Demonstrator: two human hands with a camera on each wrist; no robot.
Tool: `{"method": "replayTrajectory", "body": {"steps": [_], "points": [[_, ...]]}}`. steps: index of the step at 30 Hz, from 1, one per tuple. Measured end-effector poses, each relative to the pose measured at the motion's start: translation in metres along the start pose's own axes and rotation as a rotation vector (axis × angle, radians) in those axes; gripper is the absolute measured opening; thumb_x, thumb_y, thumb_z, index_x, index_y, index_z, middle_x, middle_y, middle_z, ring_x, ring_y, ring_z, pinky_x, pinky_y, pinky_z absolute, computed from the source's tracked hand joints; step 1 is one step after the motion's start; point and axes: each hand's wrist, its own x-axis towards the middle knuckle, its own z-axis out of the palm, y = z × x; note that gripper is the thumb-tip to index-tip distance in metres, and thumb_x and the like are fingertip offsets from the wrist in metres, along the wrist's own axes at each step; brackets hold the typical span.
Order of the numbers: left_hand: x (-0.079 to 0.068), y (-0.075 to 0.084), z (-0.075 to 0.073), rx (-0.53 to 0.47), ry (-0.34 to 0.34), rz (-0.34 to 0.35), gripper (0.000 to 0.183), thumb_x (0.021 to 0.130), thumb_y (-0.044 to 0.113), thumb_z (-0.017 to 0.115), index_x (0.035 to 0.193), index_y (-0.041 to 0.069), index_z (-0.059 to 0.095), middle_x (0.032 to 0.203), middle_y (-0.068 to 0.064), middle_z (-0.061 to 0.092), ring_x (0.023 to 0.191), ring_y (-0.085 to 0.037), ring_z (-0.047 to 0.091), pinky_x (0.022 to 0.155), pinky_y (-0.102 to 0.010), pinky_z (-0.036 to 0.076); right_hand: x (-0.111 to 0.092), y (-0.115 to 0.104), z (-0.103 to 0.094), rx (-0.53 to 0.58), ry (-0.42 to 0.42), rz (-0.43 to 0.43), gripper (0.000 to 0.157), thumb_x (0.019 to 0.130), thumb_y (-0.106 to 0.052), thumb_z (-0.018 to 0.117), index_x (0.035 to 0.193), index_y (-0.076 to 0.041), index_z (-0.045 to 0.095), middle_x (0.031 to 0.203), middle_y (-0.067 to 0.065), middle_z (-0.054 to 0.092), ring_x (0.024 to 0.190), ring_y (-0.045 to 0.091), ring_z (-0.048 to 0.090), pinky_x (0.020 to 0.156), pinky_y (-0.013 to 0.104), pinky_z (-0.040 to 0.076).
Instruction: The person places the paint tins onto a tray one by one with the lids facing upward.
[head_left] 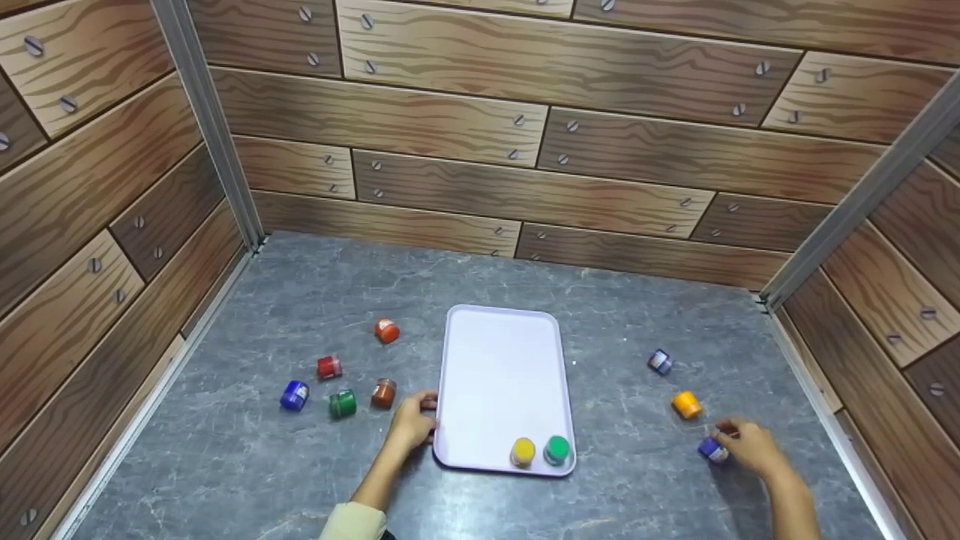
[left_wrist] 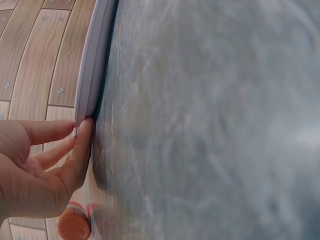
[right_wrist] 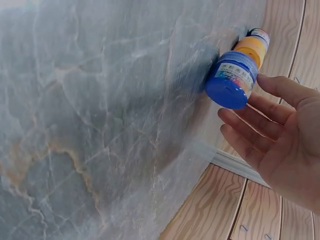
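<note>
Nearest, on the grey tabletop well to the right of the tray: right hand, with thumb at the side of a dark blue jar and fingers spread and partly bent around it; cannot tell whether firmly gripped. Upright on the tray, at its near end toward the right corner: yellow jar and, just beside it, teal-green jar. At the tray's left edge, toward its near end: left hand, pinching the rim between thumb and fingers, with only the rim's thickness between them.

A little farther, left of the tray and near that hand: brown jar; beyond it to the left, green jar, then blue jar, farthest from the tray. Right of the tray: orange-yellow jar, near the dark blue one. Farther still: red jar to the tray's left, small purple-blue jar to its right, then orange jar left of its far half. Behind the tray, across the far side: wood-patterned wall.
</note>
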Motion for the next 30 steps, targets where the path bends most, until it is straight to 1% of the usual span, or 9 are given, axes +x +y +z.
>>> {"method": "replayTrajectory", "body": {"steps": [3, 8, 11, 15, 17, 20, 22, 27, 30], "points": [[0.0, 0.0, 0.0, 0.012, 0.001, 0.004, 0.047, 0.067, -0.017, 0.054, 0.113, -0.01, 0.055, 0.097, -0.016, 0.061, 0.066, -0.021, 0.057, 0.046, -0.029, 0.052, 0.0, 0.0, 0.001, 0.012, -0.016, 0.001, 0.03, 0.087, -0.008, 0.053, 0.1, 0.019, 0.055, 0.096, 0.03, 0.058, 0.091, 0.044, 0.055, 0.078, 0.053, 0.045], [0.0, 0.0, 0.0, 0.005, -0.001, 0.005, 0.046, 0.067, -0.017, 0.054, 0.113, -0.01, 0.055, 0.096, -0.016, 0.061, 0.068, -0.021, 0.058, 0.046, -0.029, 0.052, -0.002, -0.003, 0.001, 0.056, -0.049, 0.005, 0.03, 0.087, -0.01, 0.056, 0.099, 0.017, 0.057, 0.095, 0.026, 0.06, 0.09, 0.04, 0.056, 0.078, 0.051, 0.046], [0.0, 0.0, 0.0, -0.003, -0.003, 0.01, 0.046, 0.067, -0.017, 0.054, 0.112, -0.01, 0.055, 0.095, -0.016, 0.061, 0.07, -0.022, 0.058, 0.046, -0.029, 0.052, -0.004, -0.005, 0.001, 0.091, -0.084, -0.014, 0.029, 0.086, -0.01, 0.058, 0.097, 0.017, 0.058, 0.092, 0.023, 0.062, 0.087, 0.036, 0.057, 0.078, 0.048, 0.046], [0.0, -0.001, 0.0, -0.008, -0.006, 0.017, 0.047, 0.066, -0.017, 0.054, 0.112, -0.01, 0.056, 0.094, -0.016, 0.061, 0.072, -0.022, 0.057, 0.046, -0.03, 0.052, -0.005, -0.004, 0.0, 0.135, -0.152, -0.069, 0.029, 0.085, -0.01, 0.059, 0.095, 0.018, 0.058, 0.088, 0.02, 0.063, 0.082, 0.03, 0.058, 0.074, 0.041, 0.048], [0.0, -0.001, 0.0, -0.009, -0.009, 0.014, 0.047, 0.066, -0.017, 0.054, 0.112, -0.01, 0.055, 0.095, -0.016, 0.06, 0.071, -0.023, 0.057, 0.046, -0.029, 0.052, -0.006, -0.004, 0.001, 0.135, -0.173, -0.064, 0.032, 0.085, -0.013, 0.061, 0.095, 0.018, 0.058, 0.088, 0.019, 0.063, 0.082, 0.029, 0.059, 0.074, 0.04, 0.049], [0.0, 0.0, 0.0, -0.007, -0.011, 0.007, 0.047, 0.066, -0.017, 0.055, 0.113, -0.01, 0.055, 0.095, -0.015, 0.06, 0.069, -0.023, 0.058, 0.046, -0.029, 0.052, -0.007, -0.006, 0.001, 0.118, -0.176, -0.019, 0.038, 0.084, -0.017, 0.064, 0.097, 0.017, 0.058, 0.089, 0.019, 0.063, 0.084, 0.031, 0.059, 0.075, 0.043, 0.049], [0.0, 0.0, 0.0, -0.006, -0.011, 0.008, 0.048, 0.066, -0.017, 0.055, 0.113, -0.01, 0.055, 0.095, -0.015, 0.06, 0.068, -0.023, 0.058, 0.046, -0.029, 0.052, -0.007, -0.007, 0.002, 0.106, -0.171, 0.001, 0.041, 0.082, -0.02, 0.066, 0.097, 0.017, 0.059, 0.089, 0.018, 0.063, 0.083, 0.029, 0.059, 0.075, 0.043, 0.049], [0.0, 0.0, 0.0, -0.009, -0.008, 0.021, 0.048, 0.066, -0.017, 0.055, 0.113, -0.011, 0.054, 0.094, -0.016, 0.06, 0.068, -0.022, 0.057, 0.045, -0.029, 0.052, -0.009, -0.007, 0.002, 0.103, -0.155, -0.013, 0.038, 0.08, -0.02, 0.069, 0.094, 0.015, 0.061, 0.082, 0.011, 0.063, 0.075, 0.021, 0.057, 0.068, 0.035, 0.049], [0.0, 0.0, -0.001, -0.013, -0.007, 0.019, 0.048, 0.066, -0.017, 0.054, 0.114, -0.011, 0.054, 0.094, -0.016, 0.06, 0.067, -0.022, 0.057, 0.045, -0.029, 0.052, -0.01, -0.007, 0.003, 0.097, -0.148, -0.023, 0.037, 0.079, -0.019, 0.07, 0.093, 0.014, 0.062, 0.081, 0.01, 0.063, 0.074, 0.019, 0.056, 0.066, 0.034, 0.048]]}}
